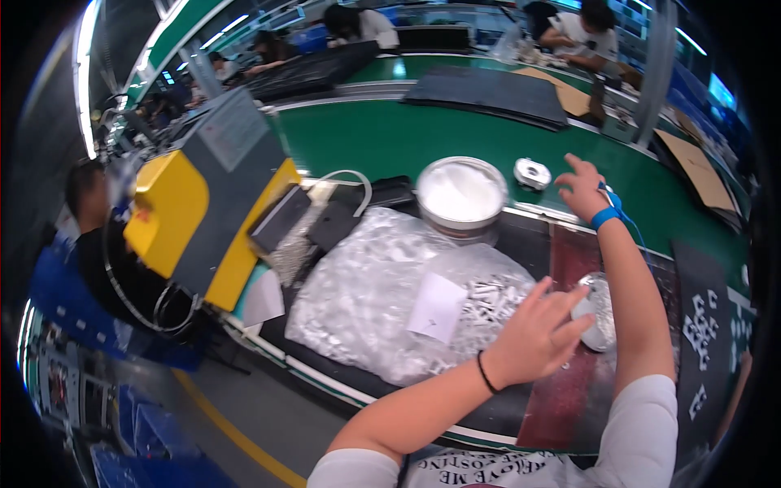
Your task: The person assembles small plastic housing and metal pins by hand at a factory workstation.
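My left hand point(543, 332), a black band at its wrist, hovers at the left edge of a round metal dish point(603, 313) holding small silvery pieces. Its fingers are stretched and apart, and I see nothing held in them. Farther off, my right hand point(581, 192) is over the green conveyor belt point(358, 146), with a blue wrist strap point(604, 216) and cord. Its fingers are spread, just right of a round white-and-metal part point(532, 174) lying on the belt; a gap shows between them. Left of that part stands a round tin point(461, 199) with white contents.
Clear plastic bags point(366, 285) of small metal parts cover the bench's middle, a white paper slip point(437, 307) on top. A yellow-and-grey machine point(211, 195) stands at the left. Black sheets point(488, 96) lie across the belt. A dark board point(701, 325) with white pieces is at the right. Other people work beyond.
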A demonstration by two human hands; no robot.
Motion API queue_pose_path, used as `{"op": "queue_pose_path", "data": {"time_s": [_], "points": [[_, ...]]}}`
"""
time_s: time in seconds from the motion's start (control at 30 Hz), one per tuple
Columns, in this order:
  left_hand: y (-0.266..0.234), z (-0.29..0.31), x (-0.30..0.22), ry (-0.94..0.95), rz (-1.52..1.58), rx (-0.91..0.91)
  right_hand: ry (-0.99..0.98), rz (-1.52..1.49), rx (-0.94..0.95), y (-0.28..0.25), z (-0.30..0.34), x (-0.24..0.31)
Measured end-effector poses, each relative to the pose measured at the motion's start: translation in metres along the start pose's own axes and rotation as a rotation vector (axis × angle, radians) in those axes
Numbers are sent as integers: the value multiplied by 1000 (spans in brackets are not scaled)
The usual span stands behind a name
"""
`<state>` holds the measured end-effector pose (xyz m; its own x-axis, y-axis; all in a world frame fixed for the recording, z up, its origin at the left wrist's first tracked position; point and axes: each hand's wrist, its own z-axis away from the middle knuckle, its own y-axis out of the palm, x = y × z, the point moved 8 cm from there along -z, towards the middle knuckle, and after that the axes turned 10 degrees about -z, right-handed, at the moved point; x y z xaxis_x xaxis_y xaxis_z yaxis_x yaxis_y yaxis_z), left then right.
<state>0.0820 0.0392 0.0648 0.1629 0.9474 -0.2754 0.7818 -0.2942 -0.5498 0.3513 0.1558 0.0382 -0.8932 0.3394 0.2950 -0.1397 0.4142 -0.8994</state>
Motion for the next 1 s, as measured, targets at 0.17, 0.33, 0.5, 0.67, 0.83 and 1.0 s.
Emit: {"op": "queue_pose_path", "data": {"time_s": [0.17, 0.33, 0.5, 0.67, 0.83, 1.0], "points": [[-2, -1, -3, 30, 24, -19, -11, 117, 443, 59, -13, 58], [-4, -1, 0, 22, 33, -6, -58, 43, 276, 41, -17, 44], [3, -4, 0, -13, 49, 4, -172, -432, 118, -68, 43, 43], [2, 1, 4, -94, 125, -59, 80, -1348, 196, -95, 149, 41], [13, 5, -22, -39, 326, -5, 259, -1924, 289, -74, 243, 88], [7, 2, -31, 0, 272, 52, 299, -2105, 315, -61, 267, 84]]}}
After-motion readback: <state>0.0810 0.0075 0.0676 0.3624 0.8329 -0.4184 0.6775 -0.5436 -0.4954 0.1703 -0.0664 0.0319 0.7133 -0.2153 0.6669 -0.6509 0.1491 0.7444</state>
